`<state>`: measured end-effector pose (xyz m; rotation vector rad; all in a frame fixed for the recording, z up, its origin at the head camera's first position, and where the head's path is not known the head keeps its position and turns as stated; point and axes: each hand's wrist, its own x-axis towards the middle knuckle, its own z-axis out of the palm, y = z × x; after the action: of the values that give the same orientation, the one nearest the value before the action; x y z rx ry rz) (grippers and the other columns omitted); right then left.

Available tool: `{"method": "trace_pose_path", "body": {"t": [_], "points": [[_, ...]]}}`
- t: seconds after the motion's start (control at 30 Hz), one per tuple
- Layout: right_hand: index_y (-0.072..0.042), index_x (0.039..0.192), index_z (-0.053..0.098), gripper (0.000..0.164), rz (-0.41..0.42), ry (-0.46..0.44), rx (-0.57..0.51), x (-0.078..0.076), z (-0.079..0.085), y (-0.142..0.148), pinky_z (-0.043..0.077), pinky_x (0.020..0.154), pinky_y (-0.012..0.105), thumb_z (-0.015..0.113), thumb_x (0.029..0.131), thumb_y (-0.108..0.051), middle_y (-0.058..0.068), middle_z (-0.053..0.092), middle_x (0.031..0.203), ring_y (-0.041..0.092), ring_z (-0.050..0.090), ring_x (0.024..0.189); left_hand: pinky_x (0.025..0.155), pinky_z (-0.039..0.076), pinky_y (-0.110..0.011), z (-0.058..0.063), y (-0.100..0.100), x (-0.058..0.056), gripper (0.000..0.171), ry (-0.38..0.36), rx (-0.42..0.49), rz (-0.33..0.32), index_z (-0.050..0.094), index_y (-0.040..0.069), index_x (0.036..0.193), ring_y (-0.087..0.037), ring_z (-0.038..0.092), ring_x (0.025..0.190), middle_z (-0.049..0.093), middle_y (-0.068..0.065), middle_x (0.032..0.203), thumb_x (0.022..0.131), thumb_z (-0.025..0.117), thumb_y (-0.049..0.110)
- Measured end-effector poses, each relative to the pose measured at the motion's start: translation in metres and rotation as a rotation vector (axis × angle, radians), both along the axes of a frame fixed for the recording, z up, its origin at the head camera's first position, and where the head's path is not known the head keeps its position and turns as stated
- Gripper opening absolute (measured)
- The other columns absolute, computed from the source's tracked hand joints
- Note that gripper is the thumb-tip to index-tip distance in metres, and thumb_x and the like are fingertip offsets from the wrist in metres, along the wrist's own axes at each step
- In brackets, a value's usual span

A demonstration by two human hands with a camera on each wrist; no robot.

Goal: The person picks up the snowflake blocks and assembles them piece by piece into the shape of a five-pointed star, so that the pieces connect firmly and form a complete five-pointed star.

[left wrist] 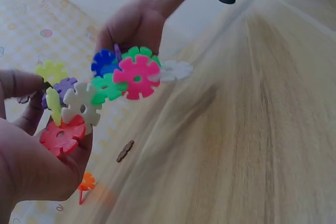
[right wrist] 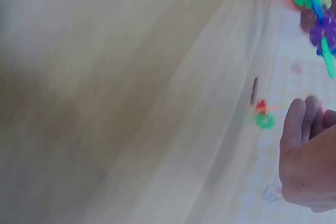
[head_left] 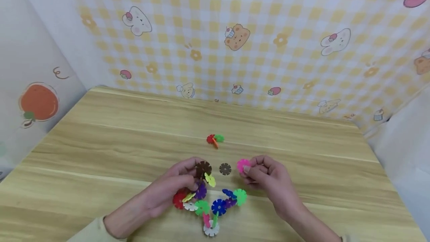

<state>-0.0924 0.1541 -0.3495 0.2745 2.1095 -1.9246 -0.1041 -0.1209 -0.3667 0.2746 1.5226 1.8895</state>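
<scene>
My left hand (head_left: 173,182) grips a chain of notched plastic snowflake discs, with thumb and fingers around its purple disc (head_left: 201,190) and brown disc (head_left: 203,168). From there the chain curves through yellow, red (head_left: 179,200), white, green and pink pieces to a white disc (head_left: 211,228) at the front, then back through a blue disc (head_left: 219,207) to a bright green disc (head_left: 240,196). Between thumb and fingers, my right hand (head_left: 272,182) pinches a single pink disc (head_left: 243,166). In the right wrist view the right hand's (right wrist: 310,161) fingers mostly hide that disc.
A loose brown disc (head_left: 225,169) lies on the wooden table (head_left: 134,137) between the hands. Farther back sits a small joined cluster of a red, an orange and a green disc (head_left: 219,138). Checked cloth (head_left: 215,62) hangs behind the table's far edge.
</scene>
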Motion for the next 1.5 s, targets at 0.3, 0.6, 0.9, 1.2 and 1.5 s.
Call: {"method": "trace_pose_path", "body": {"t": [0.3,0.6,0.9,1.2,1.5], "points": [[0.005,0.109,0.065,0.026,0.058,0.043,-0.017,0.018,0.007,-0.014,0.06,0.089,0.035,0.072,0.094,-0.015,0.014,0.077,0.097,0.027,0.074,0.095,0.093,0.046,-0.037,0.002,0.006,-0.003,0.036,0.016,0.002,0.013,0.06,0.006,0.125,-0.022,0.058,0.1,0.064,-0.001,0.105,0.094,0.066,0.023],[-0.003,0.096,0.073,0.012,0.053,0.175,0.093,0.034,0.008,-0.02,0.056,0.076,0.028,0.076,0.09,-0.013,0.006,0.075,0.087,0.015,0.07,0.082,0.098,0.044,-0.039,0.0,0.012,-0.003,0.028,0.043,0.059,0.044,0.064,0.014,0.122,-0.019,0.061,0.102,0.068,0.001,0.108,0.095,0.065,0.018],[-0.011,0.09,0.073,0.007,0.066,0.198,0.096,0.036,0.011,-0.023,0.057,0.082,0.032,0.077,0.091,-0.017,0.006,0.074,0.099,0.023,0.067,0.101,0.103,0.038,-0.042,0.0,0.018,-0.004,0.03,0.051,0.082,0.06,0.064,0.012,0.125,-0.021,0.061,0.108,0.068,-0.001,0.114,0.096,0.066,0.015],[-0.014,0.089,0.073,0.006,-0.013,0.332,0.155,0.041,0.005,-0.023,0.053,0.078,0.029,0.076,0.091,-0.009,0.002,0.07,0.096,0.02,0.064,0.094,0.102,0.041,-0.042,-0.003,0.025,-0.005,0.026,0.072,0.123,0.069,0.067,0.018,0.121,-0.018,0.062,0.105,0.069,0.001,0.113,0.095,0.067,0.013],[-0.016,0.09,0.07,0.016,0.026,0.494,0.176,0.038,0.002,-0.018,0.051,0.085,0.03,0.074,0.09,-0.001,0.0,0.069,0.089,0.019,0.063,0.093,0.095,0.048,-0.037,-0.002,0.025,-0.002,0.028,0.136,0.182,0.075,0.069,0.017,0.12,-0.015,0.064,0.101,0.071,0.0,0.112,0.093,0.066,0.008]]}}
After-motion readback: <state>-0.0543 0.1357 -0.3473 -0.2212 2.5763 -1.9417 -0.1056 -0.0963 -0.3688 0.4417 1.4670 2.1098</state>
